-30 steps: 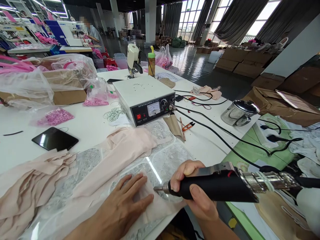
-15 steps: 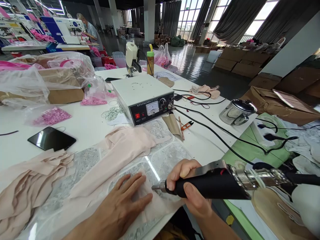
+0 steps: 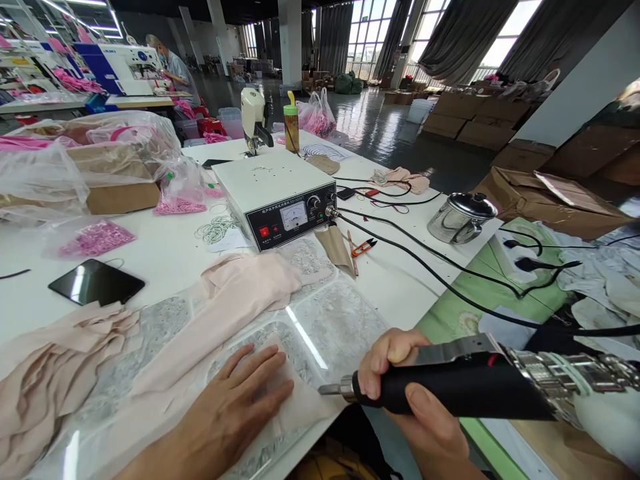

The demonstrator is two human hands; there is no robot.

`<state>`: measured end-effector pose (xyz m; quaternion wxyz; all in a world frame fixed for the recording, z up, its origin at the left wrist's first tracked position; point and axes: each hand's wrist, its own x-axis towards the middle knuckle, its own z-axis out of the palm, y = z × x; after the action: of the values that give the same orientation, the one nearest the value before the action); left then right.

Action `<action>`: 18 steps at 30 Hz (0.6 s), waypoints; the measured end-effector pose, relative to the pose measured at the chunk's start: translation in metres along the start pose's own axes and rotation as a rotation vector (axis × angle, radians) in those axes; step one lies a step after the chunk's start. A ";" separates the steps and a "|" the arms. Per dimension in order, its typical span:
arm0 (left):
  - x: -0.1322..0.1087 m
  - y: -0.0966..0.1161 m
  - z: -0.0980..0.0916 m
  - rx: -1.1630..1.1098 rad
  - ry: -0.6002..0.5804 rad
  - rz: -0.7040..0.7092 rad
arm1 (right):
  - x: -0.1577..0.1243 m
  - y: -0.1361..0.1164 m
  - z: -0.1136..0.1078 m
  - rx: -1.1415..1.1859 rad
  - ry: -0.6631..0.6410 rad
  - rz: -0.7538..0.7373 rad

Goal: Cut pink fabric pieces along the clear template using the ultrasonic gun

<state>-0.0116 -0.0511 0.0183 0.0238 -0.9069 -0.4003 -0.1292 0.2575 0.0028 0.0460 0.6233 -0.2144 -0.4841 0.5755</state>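
Observation:
My left hand lies flat on a thin pale pink fabric piece, fingers stretched and slightly spread. In my right hand is a black handheld ultrasonic welder, fingers wrapped round its body. Its metal tip points left, at the fabric's right edge near the table's front. Whether the tip touches the cloth I cannot tell. Under the fabric is a clear, shiny sheet with a grey marbled pattern. A long folded pink cloth lies beyond my left hand, and a bunched pile of strips lies further left.
Behind the cloth stands the white welder control box, with black cables running right. Orange thread snips, a lidded glass mug, a dark phone and bags of pink pieces lie around. A person sits far left.
My right hand has moved the welder to the right, its tip now further from my left fingers. My left hand stays flat on the fabric. The view has shifted slightly.

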 end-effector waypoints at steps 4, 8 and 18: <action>0.003 0.001 -0.002 -0.005 -0.015 0.054 | -0.007 0.007 -0.004 -0.011 -0.011 -0.057; 0.002 0.004 0.000 -0.043 -0.033 0.057 | -0.008 0.010 -0.006 0.022 -0.009 -0.078; 0.000 -0.005 -0.009 0.002 -0.028 0.052 | -0.004 -0.001 -0.009 0.025 -0.004 -0.087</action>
<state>-0.0169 -0.0489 0.0270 0.0227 -0.9187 -0.3770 -0.1155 0.2657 0.0014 0.0412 0.6496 -0.1841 -0.4868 0.5542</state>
